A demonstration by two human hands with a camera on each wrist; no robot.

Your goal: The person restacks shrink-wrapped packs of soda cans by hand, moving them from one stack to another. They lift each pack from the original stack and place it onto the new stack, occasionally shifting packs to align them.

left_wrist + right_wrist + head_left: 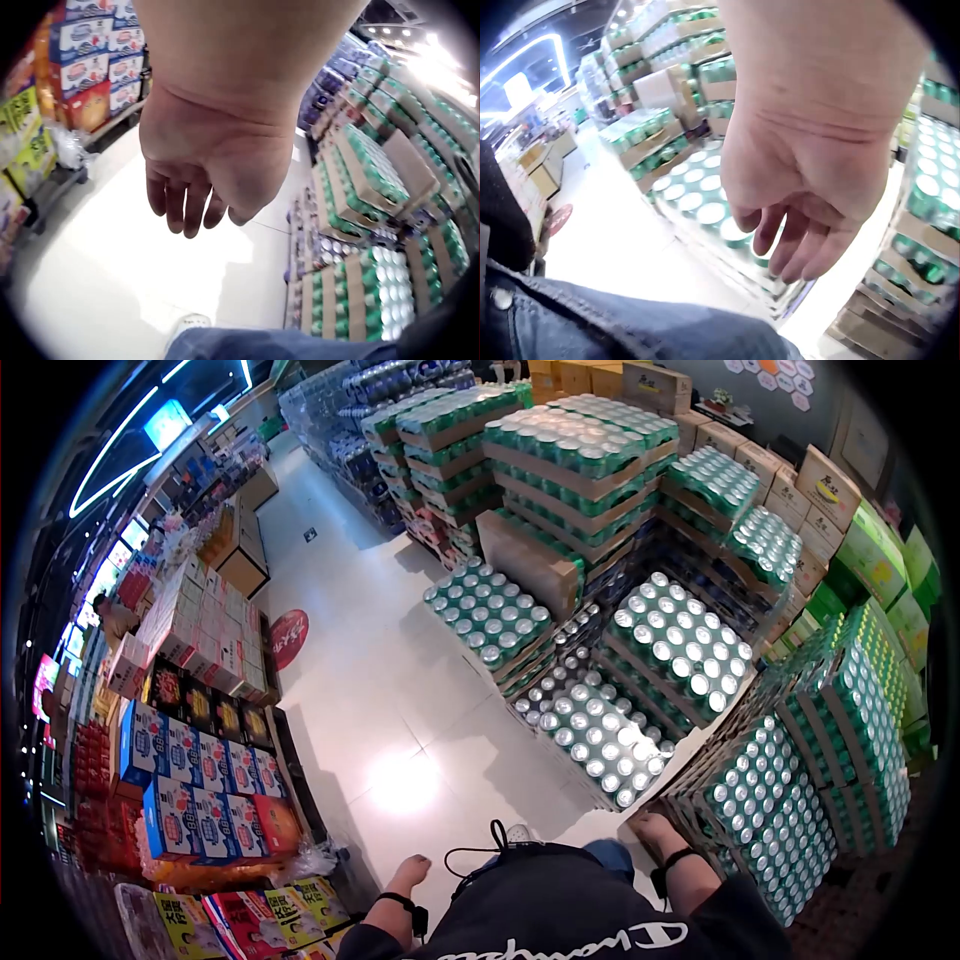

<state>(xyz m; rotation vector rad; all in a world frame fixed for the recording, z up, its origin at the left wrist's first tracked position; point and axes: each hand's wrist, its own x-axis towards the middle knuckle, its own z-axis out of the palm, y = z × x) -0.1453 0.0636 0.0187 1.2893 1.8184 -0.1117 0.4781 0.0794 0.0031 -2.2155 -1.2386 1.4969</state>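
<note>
My left hand [408,874] hangs beside my body over the pale floor, holding nothing. In the left wrist view its fingers [193,206] dangle loosely. My right hand [656,834] hangs at my other side, near the corner of a low stack of silver-topped green cans [600,745]. The right wrist view shows loosely bent fingers [802,251] with nothing in them; they overlap the can tops [709,214] in that view. Higher trays of green cans [685,640] stand just behind the low stack. An upright cardboard tray [530,560] leans among the stacks.
Tall shrink-wrapped can stacks [585,450] rise ahead. More can trays [775,800] stand close on the right. Blue snack boxes [200,825] and yellow packages [190,925] line the left display. A tiled aisle floor [340,610] runs between, with a red round floor sticker [290,639].
</note>
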